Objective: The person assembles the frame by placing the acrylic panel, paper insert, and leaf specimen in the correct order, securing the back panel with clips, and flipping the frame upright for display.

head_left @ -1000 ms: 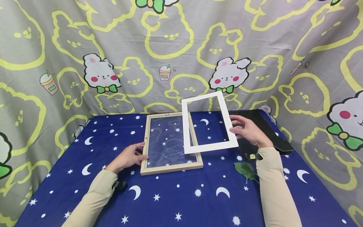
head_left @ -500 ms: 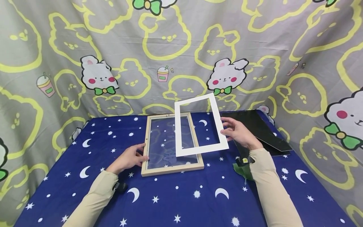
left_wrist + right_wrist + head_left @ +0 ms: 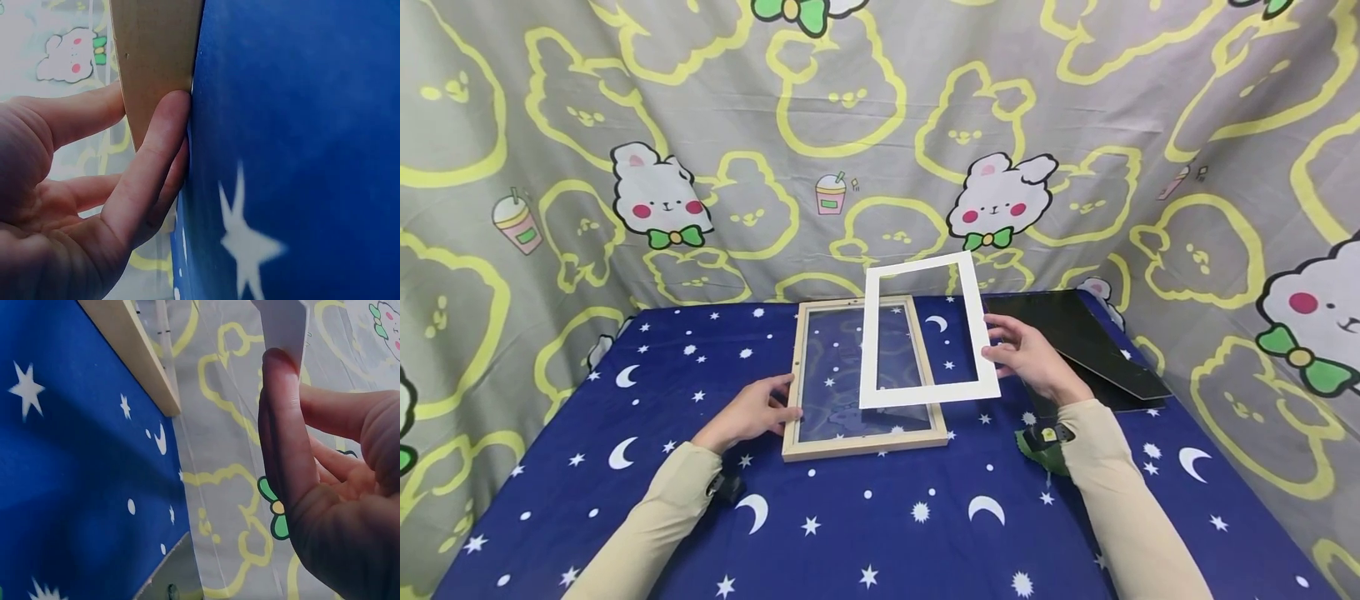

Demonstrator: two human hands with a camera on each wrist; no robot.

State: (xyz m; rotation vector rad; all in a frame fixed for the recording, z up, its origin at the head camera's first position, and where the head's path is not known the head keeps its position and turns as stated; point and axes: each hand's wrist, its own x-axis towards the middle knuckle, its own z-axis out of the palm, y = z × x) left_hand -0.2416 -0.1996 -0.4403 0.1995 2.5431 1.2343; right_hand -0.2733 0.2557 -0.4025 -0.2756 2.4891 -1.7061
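A light wooden picture frame (image 3: 865,450) with a clear pane lies on the blue cloth. My left hand (image 3: 752,412) grips its left side near the front corner. In the left wrist view, the thumb lies over the wooden edge and fingertips (image 3: 172,109) press its outer side. Raised above the frame's right half is a white picture mat (image 3: 928,394) with a rectangular opening, tilted towards me. My right hand (image 3: 1030,358) pinches the mat by its right border, between thumb and fingers. In the right wrist view the white mat (image 3: 284,325) stands edge-on in that pinch.
Black backing boards (image 3: 1037,325) lie overlapping at the back right. A green leaf (image 3: 1048,458) sits under the right wrist, partly hidden. A patterned curtain (image 3: 737,100) hangs close behind the table.
The right hand has carried the mat left, further over the wooden frame. Most recently, the left hand and the frame have shifted slightly right.
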